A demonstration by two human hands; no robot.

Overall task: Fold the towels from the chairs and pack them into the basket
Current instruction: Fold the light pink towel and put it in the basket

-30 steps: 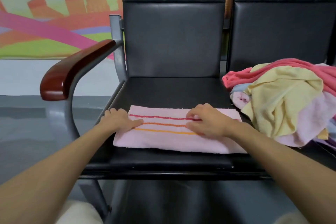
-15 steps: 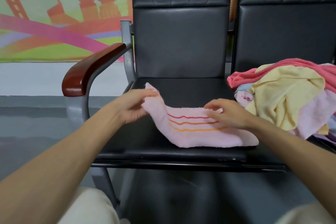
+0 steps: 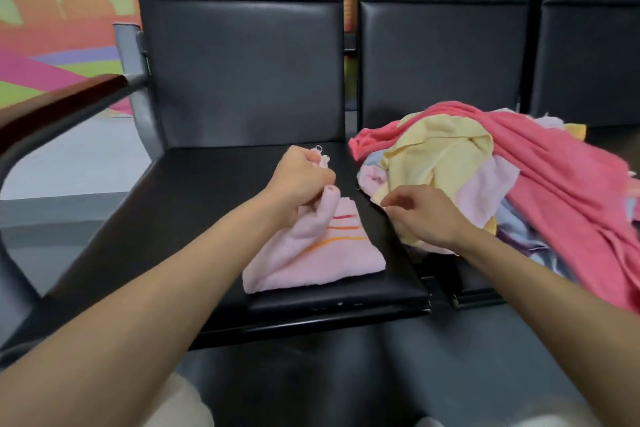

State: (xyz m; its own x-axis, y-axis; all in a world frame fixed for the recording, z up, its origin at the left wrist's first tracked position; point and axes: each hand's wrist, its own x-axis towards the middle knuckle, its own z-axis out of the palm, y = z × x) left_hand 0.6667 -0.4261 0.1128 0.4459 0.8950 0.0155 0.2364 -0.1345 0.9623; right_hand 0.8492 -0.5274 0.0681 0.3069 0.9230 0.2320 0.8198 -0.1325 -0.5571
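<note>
A light pink towel (image 3: 318, 256) with red and orange stripes lies partly folded on the black seat (image 3: 194, 204) of the left chair. My left hand (image 3: 299, 175) is shut on its left end, lifted and carried over toward the right. My right hand (image 3: 420, 215) hovers just right of the towel, fingers loosely curled and apart, holding nothing, at the edge of a heap of loose towels (image 3: 485, 177) in coral, yellow, pink and pale blue on the neighbouring seat. No basket is in view.
A brown wooden armrest (image 3: 59, 104) on a grey metal frame juts out at the left of the chair. Black chair backs (image 3: 242, 62) rise behind both seats. A colourful wall mural shows at far left, and grey floor lies below.
My left hand has carried the towel's left end over to the right, folding it. My right hand let go of the towel and moved right toward the heap. The view shifted right.
</note>
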